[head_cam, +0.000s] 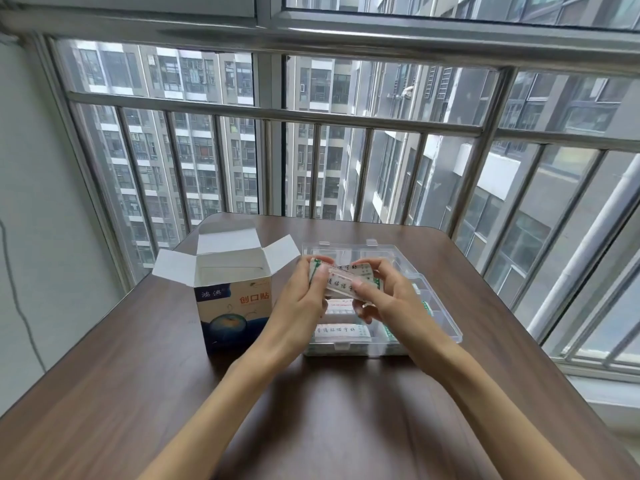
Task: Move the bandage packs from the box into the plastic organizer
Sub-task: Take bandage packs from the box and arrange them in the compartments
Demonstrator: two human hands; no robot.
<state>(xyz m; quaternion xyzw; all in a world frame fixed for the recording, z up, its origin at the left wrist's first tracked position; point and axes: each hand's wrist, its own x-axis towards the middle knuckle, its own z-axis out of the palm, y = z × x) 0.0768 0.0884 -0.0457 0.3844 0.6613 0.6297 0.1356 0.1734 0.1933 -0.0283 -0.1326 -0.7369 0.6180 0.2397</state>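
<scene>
An open white-and-blue bandage box stands on the table with its flaps up, left of a clear plastic organizer. Above the organizer both hands hold a small stack of white bandage packs with green edges. My left hand grips the stack's left end, and my right hand pinches its right end. More bandage packs lie in the organizer's near compartments, partly hidden by my hands.
The brown wooden table stretches toward me in front of the box and organizer. A metal railing and windows stand right behind the table's far edge. A grey wall is at the left.
</scene>
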